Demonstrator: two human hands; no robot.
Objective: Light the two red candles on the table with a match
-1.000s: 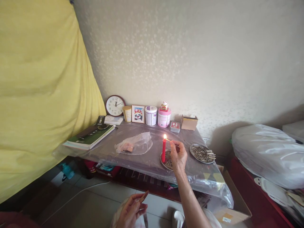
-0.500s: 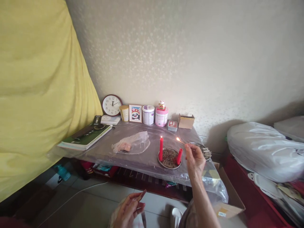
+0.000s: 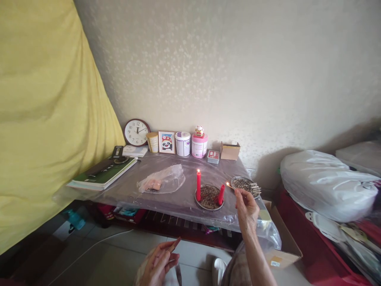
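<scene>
A yellow cloth [image 3: 44,119] fills the left side, and beside it a green book [image 3: 102,174] lies on the plastic-covered table [image 3: 143,198]. Against the wall stand a clock [image 3: 136,132], a framed picture [image 3: 166,142], a white tin [image 3: 182,143] and a pink tin [image 3: 199,145]. A clear bag [image 3: 162,180] lies mid-table. Low in the foreground, the left hand [image 3: 159,264] is closed around a small brown matchbox [image 3: 173,245], held off the table. A lit red candle [image 3: 198,184] stands upright on a round metal dish [image 3: 208,197]; a second, shorter red candle [image 3: 221,194] leans at the dish's right edge. The right hand [image 3: 247,208] pinches a burning match [image 3: 230,186] between thumb and fingers, its flame just beside the shorter candle's tip. A second dish [image 3: 242,183] holding sticks lies behind the hand. White bags [image 3: 324,186] sit at far right.
</scene>
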